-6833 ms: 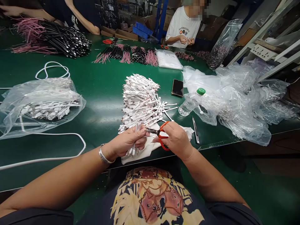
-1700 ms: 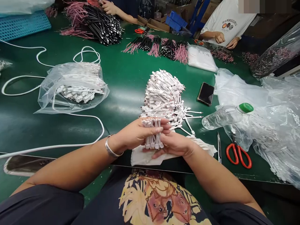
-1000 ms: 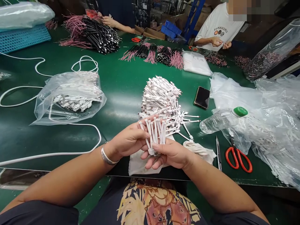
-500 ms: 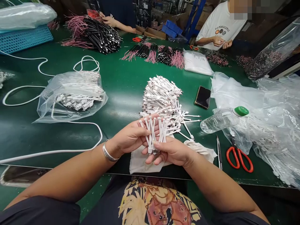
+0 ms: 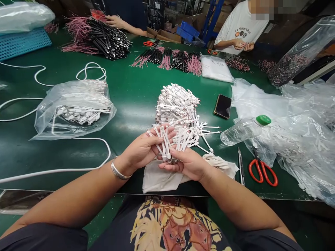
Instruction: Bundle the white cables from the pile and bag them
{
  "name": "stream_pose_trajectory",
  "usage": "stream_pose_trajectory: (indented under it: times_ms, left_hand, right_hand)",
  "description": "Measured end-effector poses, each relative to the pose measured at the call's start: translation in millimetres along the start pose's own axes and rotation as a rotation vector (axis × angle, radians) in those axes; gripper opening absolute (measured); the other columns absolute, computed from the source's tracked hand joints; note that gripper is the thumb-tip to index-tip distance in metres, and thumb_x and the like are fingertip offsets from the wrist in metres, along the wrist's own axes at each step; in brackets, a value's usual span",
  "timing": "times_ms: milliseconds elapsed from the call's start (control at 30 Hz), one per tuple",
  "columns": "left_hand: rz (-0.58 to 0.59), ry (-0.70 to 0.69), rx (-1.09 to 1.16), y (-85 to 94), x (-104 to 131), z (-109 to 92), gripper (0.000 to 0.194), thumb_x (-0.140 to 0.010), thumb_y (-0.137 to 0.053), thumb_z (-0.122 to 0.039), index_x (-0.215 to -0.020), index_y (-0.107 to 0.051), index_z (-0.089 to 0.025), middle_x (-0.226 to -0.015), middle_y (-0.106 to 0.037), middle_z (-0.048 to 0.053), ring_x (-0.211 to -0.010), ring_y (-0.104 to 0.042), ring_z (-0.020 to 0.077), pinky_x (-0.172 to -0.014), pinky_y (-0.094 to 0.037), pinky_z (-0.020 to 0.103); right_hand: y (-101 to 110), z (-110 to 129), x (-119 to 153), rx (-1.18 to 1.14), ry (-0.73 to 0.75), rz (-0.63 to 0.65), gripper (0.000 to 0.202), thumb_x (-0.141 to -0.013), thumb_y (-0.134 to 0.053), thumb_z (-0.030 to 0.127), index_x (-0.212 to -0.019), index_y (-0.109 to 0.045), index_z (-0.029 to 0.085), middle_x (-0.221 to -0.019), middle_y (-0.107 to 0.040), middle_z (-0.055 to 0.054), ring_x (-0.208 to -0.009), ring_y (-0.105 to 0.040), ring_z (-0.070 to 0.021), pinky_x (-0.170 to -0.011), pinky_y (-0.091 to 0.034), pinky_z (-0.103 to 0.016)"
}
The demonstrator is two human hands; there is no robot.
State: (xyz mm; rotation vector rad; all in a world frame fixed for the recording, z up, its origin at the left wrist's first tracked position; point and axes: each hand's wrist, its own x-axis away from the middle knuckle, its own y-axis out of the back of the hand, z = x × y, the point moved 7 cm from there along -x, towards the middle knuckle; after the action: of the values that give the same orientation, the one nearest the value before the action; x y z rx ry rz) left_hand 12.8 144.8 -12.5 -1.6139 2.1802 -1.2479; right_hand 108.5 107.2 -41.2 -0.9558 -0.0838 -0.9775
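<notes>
Our left hand (image 5: pixel 142 150) pinches part of a fan of short white cables (image 5: pixel 163 143) between thumb and fingers, while our right hand (image 5: pixel 192 164) clamps the rest of the fan under its thumb, the fingertips of the two hands meeting beneath the connectors. We hold the fan just above the table (image 5: pixel 131 87), near the middle of its near edge, at the near end of a heaped pile of white cables (image 5: pixel 176 103). A crumpled off-white cloth (image 5: pixel 162 176) lies below our hands along that edge, and a silver bracelet (image 5: pixel 119 170) rings our left wrist.

To the right of the cloth, toward the table's near edge, are a utility knife (image 5: pixel 241 167) and, just beside it, red-handled scissors (image 5: pixel 262 171). Beyond them a clear bottle with a green cap (image 5: pixel 237 132) lies tilted against clear plastic bags (image 5: pixel 295 118) holding white cables, with a black phone (image 5: pixel 222 106) farther back. On our left, a clear bag of white cables (image 5: pixel 81 111) sits among loops of white cord (image 5: pixel 65 170). Along the far edge lie black-and-pink wire bundles (image 5: pixel 108 38), near a co-worker's arm (image 5: pixel 131 28), as another person in a white T-shirt (image 5: pixel 242 26) brings both hands together.
</notes>
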Motion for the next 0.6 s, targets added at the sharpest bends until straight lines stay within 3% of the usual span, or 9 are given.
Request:
stream_pose_trajectory:
  times_ms: [267,400,600]
  left_hand:
    - [0.038,0.005,-0.022,-6.0,2.9,-3.2,0.039,-0.083,-0.052,-0.008,-0.12,-0.053,-0.018,-0.136,-0.052,0.007,-0.127,-0.046,0.0217,-0.105,-0.041,0.034]
    - [0.008,-0.005,-0.096,-6.0,1.3,-2.0,0.045,-0.079,-0.057,-0.002,-0.119,-0.054,-0.021,-0.135,-0.053,0.005,-0.126,-0.048,0.0195,-0.102,-0.044,0.029]
    - [-0.041,0.001,-0.126,0.0,-1.6,3.4,0.037,-0.076,-0.063,-0.003,-0.109,-0.06,-0.019,-0.115,-0.066,0.005,-0.112,-0.059,0.0181,-0.09,-0.051,0.026]
  right_hand:
    - [1.4,2.9,0.5,-0.02,0.007,0.004,0.029,-0.081,-0.067,0.03,-0.101,-0.064,0.01,-0.092,-0.071,-0.01,-0.076,-0.072,-0.0175,-0.065,-0.058,-0.017]
    - [-0.3,3.7,1.3,0.01,0.017,0.035,0.034,-0.074,-0.073,0.029,-0.101,-0.065,0.011,-0.094,-0.071,-0.009,-0.077,-0.072,-0.0167,-0.065,-0.057,-0.015]
    - [1.0,-0.7,0.4,0.046,0.0,-0.007,0.042,-0.068,-0.078,0.019,-0.106,-0.063,0.013,-0.091,-0.072,-0.008,-0.074,-0.072,-0.0157,-0.066,-0.057,-0.017]
